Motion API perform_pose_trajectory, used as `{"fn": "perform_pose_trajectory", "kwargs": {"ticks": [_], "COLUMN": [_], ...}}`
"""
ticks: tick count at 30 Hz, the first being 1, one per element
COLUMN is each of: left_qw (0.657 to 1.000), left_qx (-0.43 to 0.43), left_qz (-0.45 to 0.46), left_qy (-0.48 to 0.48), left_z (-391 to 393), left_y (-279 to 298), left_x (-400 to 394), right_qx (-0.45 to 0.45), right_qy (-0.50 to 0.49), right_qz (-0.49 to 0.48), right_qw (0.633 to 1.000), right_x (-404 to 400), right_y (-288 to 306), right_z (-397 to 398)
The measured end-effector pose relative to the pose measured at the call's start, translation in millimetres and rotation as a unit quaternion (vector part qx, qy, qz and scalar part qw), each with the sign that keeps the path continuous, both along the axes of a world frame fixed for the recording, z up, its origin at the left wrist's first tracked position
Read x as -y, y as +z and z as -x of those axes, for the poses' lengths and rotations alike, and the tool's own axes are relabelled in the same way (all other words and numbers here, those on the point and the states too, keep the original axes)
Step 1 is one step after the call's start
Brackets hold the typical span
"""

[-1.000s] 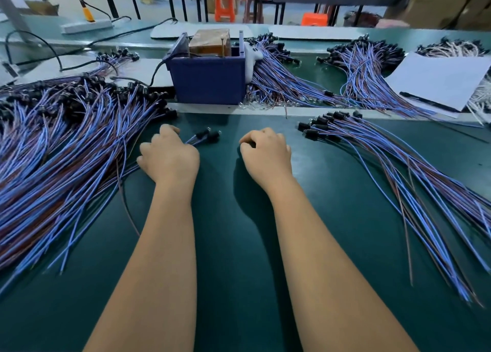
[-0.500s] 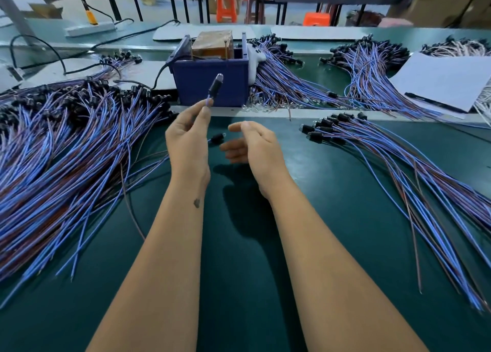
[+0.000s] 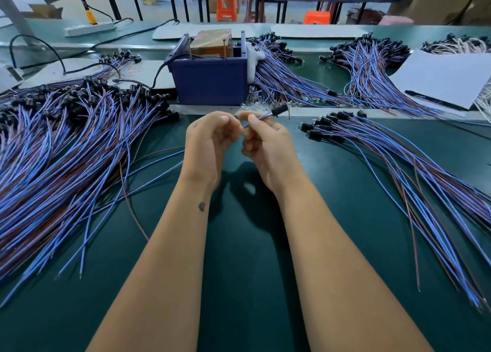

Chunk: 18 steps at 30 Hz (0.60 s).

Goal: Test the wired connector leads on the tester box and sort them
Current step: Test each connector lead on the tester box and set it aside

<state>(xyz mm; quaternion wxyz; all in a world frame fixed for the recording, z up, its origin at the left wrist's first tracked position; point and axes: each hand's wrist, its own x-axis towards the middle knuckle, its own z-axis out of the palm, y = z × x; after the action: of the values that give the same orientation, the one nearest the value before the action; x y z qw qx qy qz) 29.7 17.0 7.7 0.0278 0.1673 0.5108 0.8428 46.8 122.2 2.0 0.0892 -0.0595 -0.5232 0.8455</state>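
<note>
My right hand [image 3: 268, 141] pinches a connector lead [image 3: 279, 110] by its blue and brown wires, with the black connector pointing up and right. My left hand [image 3: 206, 144] is right beside it, fingers curled and thumb pressed to fingertip where the wire runs in. The rest of the wire is hidden behind my hands. The tester box [image 3: 210, 86], a dark blue bin holding a brown block, stands just beyond my hands. A large pile of leads [image 3: 66, 152] lies at the left, and a smaller fanned row of leads [image 3: 398, 160] lies at the right.
Behind a pale strip across the green mat lie two more bundles of leads [image 3: 287, 78] [image 3: 372, 67]. White paper with a pen [image 3: 446, 78] sits at the back right. A power strip [image 3: 90, 29] and black cables lie at the back left.
My left hand first lifted one lead from the mat by the left pile. Both hands have since risen and come together, and my right hand now holds that lead near its connector.
</note>
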Motion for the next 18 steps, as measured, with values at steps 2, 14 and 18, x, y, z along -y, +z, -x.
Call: {"fn": "perform_pose_trajectory", "kwargs": {"ticks": [2,14,18], "left_qw": [0.998,0.958,0.955], "left_qx": [0.044,0.252,0.258], "left_qz": [0.045,-0.090,-0.122], "left_qy": [-0.002,0.101,0.072], "left_z": [2.0,31.7,28.2], "left_y": [-2.1,0.2,0.5], "left_x": [1.5,11.9,17.2], "right_qx": [-0.020,-0.083,-0.033], "right_qy": [-0.048,0.173,0.247], "right_qz": [0.023,-0.195,-0.216], "right_qw": [0.998,0.962,0.944], "right_x": [0.1,7.1,6.6], "right_y": [-1.3,-8.1,-5.0], "right_z": [0.7,-8.2,-10.1]}}
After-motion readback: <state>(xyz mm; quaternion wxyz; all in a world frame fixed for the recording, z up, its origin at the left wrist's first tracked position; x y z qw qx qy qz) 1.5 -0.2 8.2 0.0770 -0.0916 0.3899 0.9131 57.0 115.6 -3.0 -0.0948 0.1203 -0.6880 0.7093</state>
